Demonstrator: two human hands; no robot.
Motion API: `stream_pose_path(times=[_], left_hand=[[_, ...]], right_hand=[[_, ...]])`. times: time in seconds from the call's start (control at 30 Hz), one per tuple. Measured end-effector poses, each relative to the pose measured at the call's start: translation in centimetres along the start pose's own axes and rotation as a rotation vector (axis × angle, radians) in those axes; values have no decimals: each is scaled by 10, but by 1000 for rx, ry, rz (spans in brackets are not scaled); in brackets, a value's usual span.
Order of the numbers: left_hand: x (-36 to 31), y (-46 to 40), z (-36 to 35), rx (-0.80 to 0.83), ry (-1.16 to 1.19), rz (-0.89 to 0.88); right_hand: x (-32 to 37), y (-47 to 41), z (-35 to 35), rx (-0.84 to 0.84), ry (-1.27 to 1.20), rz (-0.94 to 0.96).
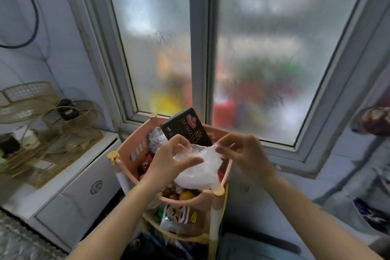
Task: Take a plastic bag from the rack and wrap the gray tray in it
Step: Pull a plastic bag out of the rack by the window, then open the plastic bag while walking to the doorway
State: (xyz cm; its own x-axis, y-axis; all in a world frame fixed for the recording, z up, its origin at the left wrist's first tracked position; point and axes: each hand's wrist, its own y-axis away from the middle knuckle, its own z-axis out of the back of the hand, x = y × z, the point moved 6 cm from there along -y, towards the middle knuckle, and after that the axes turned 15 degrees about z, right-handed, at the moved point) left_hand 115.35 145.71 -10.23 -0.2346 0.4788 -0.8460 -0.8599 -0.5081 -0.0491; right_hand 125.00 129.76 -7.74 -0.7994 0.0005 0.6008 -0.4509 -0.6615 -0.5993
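Both forearms reach up from six o'clock, and I have my left hand [168, 159] and right hand [242, 152] pinched shut on opposite ends of the plastic bag [197, 167], held just above the top basket of the pink rack [128, 152] at centre frame. I judge the two-handed grip is to tease it open. Crumpled, its long axis runs roughly from one o'clock to five o'clock. No gray tray in view.

One head-worn view looks forward and down, close over the pink rack [126, 154], facing a frosted window [263, 48].
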Motion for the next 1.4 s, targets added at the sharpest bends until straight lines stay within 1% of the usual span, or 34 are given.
stream_pose_path(times=[0.1,0.17,0.23,0.33,0.4,0.5,0.53,0.7,0.8,0.9,1.03,1.1,1.23,1.3,1.4], left_hand=[[-45,23,-7,84,71,-110],[-74,39,-27,212,123,-173],[-101,59,-59,356,139,-221],[-144,98,-122,543,123,-316],[-175,131,-166,675,119,-388],[-221,193,-233,844,72,-538],[-235,215,-254,895,63,-562],[-296,338,-348,1150,86,-627],[-327,421,-395,1280,88,-680],[-352,503,-438,1353,126,-672],[-384,606,-485,1391,218,-635],[-399,652,-505,1411,271,-598],[-426,747,-542,1518,346,-521],[-437,793,-560,1581,376,-495],[-450,861,-587,1691,396,-489]], right_hand=[[26,27,41,-137,-32,-73],[40,56,76,-264,-45,-122],[54,93,114,-366,1,-172],[76,158,168,-432,136,-247],[97,208,205,-508,217,-292],[138,291,258,-673,350,-356],[153,319,274,-719,387,-382],[238,459,341,-972,529,-477],[291,541,374,-1034,624,-548],[342,621,404,-1081,712,-613],[402,716,433,-1201,747,-685],[427,756,439,-1240,729,-744],[464,825,445,-1331,692,-802],[482,860,450,-1401,764,-824],[513,910,457,-1503,946,-862]])
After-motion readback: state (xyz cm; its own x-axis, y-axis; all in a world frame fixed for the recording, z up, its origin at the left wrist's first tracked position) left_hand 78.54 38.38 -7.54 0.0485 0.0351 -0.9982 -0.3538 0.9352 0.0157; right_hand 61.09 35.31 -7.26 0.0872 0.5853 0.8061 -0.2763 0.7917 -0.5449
